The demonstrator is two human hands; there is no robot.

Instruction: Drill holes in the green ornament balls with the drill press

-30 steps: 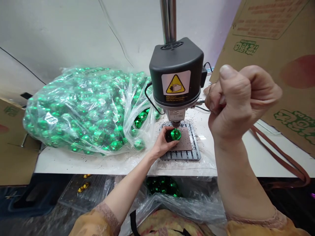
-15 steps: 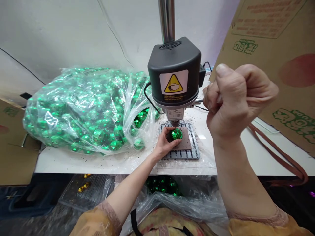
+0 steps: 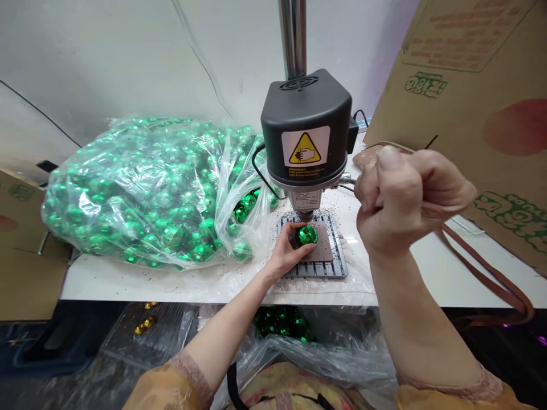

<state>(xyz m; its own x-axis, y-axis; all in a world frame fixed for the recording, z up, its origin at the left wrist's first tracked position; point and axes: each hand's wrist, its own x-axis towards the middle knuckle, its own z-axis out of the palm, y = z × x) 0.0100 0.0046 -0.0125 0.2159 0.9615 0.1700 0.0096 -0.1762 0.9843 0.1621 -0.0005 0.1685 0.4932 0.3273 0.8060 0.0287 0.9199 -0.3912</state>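
Contact noted at your left hand (image 3: 285,250), which grasps a green ball (image 3: 308,234) from its left side, thumb in front and fingers behind. The ball is shiny and faceted, bright green with darker patches. It sits over a brownish board (image 3: 323,250), directly beneath the chuck (image 3: 305,216) of a black drill press (image 3: 305,114). Your right hand (image 3: 401,199) is clenched at the end of the press's lever (image 3: 348,181), whose tip is hidden in your fist. The board lies within the edges of a slotted grey base plate (image 3: 341,265), strewn with dark specks. White desk (image 3: 359,250) surface runs on to the plate's right; its near edge passes just in front of the plate. At left, a bulging clear bag (image 3: 141,193) of similar balls bounds the working room; at far right stands a cardboard box (image 3: 453,119).
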